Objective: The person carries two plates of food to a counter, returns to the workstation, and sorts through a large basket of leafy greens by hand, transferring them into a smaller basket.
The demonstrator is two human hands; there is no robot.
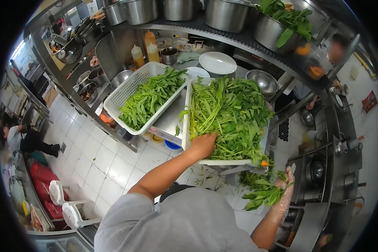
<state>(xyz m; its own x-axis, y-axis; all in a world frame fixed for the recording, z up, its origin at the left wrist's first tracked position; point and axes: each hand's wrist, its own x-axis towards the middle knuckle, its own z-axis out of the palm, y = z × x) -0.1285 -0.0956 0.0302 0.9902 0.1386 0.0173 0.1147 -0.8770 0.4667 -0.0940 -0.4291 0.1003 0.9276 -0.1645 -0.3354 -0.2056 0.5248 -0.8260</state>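
A white basket (188, 113) in front of me is heaped with long-stemmed leafy greens (235, 113). My left hand (203, 145), bare, is closed on stems at the near side of this heap; its fingertips are partly hidden among them. Low on the right, my right hand (284, 179) wears a clear plastic glove and grips a bunch of leafy greens (262, 194), its leaves hanging to the left. To the left stands a perforated white basket (117, 98) holding more trimmed leafy greens (151, 98).
Behind the baskets are white plates (217, 63), squeeze bottles (152, 53) and a metal bowl (262, 81). Large pots (227, 14) line the shelf above. Plant scraps lie on the tiled floor (203, 178). A stove counter (319, 168) runs along the right. Other people stand at far left and upper right.
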